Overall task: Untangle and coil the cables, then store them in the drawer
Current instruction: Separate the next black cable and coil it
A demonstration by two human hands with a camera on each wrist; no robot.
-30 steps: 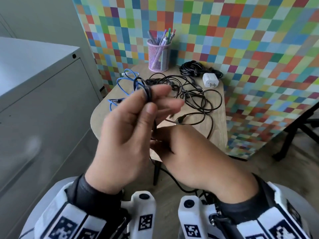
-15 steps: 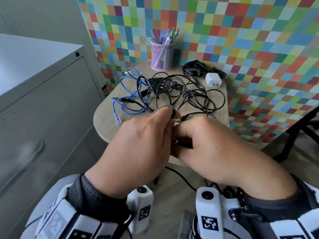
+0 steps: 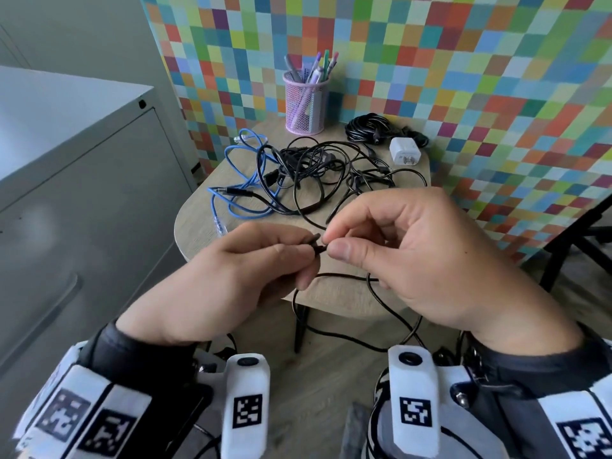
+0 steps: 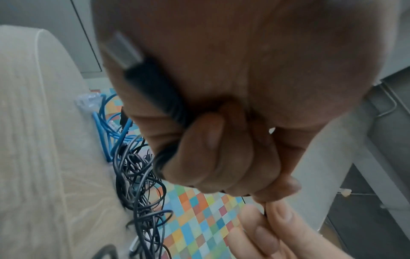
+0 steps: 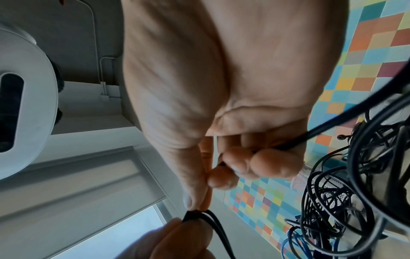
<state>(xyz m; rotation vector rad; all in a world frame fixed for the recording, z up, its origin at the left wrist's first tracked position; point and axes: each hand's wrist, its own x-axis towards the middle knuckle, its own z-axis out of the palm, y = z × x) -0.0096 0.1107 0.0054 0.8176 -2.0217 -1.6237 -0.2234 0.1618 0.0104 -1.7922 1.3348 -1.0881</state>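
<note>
Thin black cable (image 3: 390, 306), rubbery and looped, pinched by left hand (image 3: 231, 276) and right hand (image 3: 420, 260).

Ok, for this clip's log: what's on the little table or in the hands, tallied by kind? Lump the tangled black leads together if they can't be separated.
Blue cable: 1
Tangle of loose black cables, number cannot be told: 1
Coiled black cable bundle: 1
Black cable held between left hand and right hand: 1
White charger: 1
Pink mesh pen cup: 1
Total: 6
</note>
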